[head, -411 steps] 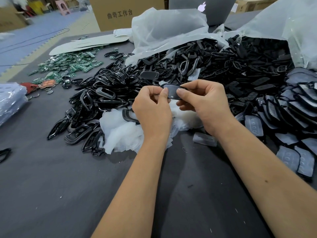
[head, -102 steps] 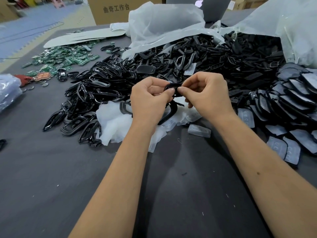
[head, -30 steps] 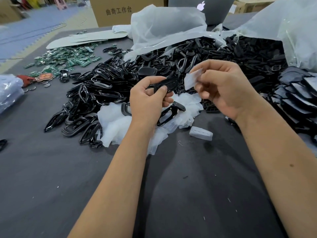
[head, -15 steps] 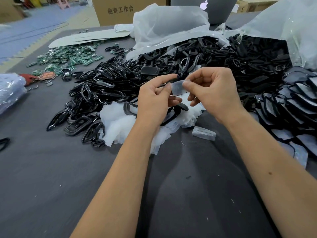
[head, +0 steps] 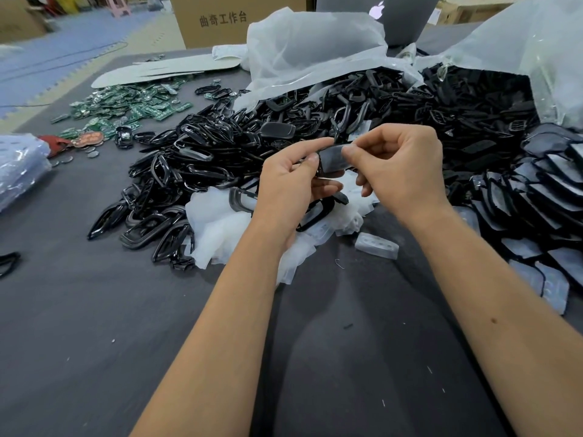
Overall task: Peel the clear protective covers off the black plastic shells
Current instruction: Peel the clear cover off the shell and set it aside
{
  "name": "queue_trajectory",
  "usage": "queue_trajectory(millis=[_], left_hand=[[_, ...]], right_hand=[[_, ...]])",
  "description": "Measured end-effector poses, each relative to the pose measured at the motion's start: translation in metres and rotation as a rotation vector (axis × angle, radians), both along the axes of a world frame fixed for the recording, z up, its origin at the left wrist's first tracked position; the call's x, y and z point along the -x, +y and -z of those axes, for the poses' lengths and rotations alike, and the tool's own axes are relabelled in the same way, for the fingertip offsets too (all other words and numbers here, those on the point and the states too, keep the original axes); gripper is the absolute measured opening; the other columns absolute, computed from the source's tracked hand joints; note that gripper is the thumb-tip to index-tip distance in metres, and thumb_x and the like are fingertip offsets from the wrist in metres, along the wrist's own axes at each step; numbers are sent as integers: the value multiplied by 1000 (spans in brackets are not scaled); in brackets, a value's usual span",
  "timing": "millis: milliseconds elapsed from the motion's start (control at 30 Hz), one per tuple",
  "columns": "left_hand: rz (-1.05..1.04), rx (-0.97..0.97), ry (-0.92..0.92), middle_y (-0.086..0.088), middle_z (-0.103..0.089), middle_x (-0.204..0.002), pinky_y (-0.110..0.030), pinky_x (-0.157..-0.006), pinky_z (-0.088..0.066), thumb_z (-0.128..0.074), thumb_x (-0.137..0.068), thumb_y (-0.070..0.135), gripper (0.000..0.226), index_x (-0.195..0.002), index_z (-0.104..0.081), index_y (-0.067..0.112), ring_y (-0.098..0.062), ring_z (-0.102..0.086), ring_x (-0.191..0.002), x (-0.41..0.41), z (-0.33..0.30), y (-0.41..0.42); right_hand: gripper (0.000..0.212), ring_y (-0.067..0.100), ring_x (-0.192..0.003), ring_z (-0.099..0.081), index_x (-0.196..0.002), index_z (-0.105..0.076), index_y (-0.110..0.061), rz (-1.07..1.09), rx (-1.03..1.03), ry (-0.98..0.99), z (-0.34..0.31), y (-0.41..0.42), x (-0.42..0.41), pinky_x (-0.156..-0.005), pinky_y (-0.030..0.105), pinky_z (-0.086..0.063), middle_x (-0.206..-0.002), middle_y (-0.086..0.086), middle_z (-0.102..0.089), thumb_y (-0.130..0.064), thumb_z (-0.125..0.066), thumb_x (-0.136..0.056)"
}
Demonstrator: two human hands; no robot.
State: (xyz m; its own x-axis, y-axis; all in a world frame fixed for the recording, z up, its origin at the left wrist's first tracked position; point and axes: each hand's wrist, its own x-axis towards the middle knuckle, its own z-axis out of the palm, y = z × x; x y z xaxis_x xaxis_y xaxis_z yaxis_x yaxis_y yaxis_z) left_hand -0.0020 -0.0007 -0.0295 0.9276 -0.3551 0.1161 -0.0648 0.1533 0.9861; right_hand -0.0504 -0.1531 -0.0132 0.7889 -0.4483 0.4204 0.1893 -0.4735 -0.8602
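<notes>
Both hands meet above the dark grey table (head: 94, 342), over the near edge of the parts heap. The left hand (head: 287, 187) holds a black plastic shell (head: 331, 160) — its thumb and curled fingers keep a narrow grip on the shell's left end, the index finger stretched out along the top edge. The right hand (head: 397, 171) pinches the shell's right end between thumb and forefinger, where a clear protective cover (head: 342, 152) shows as a pale sheen; whether the cover has lifted from the shell I cannot tell. Directly beneath the hands lies a heap of peeled whitish film (head: 220, 228) with a black ring frame (head: 315, 212) partly hidden by the left hand. A clear moulded piece (head: 377, 246) sits alone on the table just right of that film. Behind the hands spreads a big pile of black frames and shells (head: 205, 165), spilling from open translucent plastic bags (head: 309, 48). Along the right edge, flat black shells with their covers on (head: 542, 197) overlap in rows — the right forearm crosses in front of some. Far left are green circuit boards (head: 126, 105), a blue-tinted plastic bag (head: 19, 168), and at the back a cardboard box (head: 220, 17) and a grey laptop (head: 394, 14).
</notes>
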Motion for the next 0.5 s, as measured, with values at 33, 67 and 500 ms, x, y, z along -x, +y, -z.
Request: queue_trajectory(millis=[33,67,500], left_hand=[[2,4,1,-10,-79,-103,-28,-74,-59,-42,-108,6,36,-119,-75,16,-33,-76,-87,0,0,0],[4,10,6,-10,-79,-102,-29,-75,-59,-43,-108,6,35,-119,-75,16,-34,-76,-89,1,0,0],[17,23,-5,-13,-80,-92,-23,-68,-58,-62,-101,4,22,-118,-73,13,-22,-75,-76,3,0,1]], right_hand=[[11,16,-42,-63,-79,-76,-10,-5,-12,0,0,0,0,-42,23,-49,-57,-1,-68,-13,-82,-88],[10,16,-43,-63,-79,-76,-10,-11,-20,0,1,0,0,-42,24,-49,-57,0,-69,-13,-82,-88],[10,16,-46,-65,-80,-77,-15,-20,2,1,4,0,-2,-42,24,-48,-63,0,-72,-17,-84,-86]])
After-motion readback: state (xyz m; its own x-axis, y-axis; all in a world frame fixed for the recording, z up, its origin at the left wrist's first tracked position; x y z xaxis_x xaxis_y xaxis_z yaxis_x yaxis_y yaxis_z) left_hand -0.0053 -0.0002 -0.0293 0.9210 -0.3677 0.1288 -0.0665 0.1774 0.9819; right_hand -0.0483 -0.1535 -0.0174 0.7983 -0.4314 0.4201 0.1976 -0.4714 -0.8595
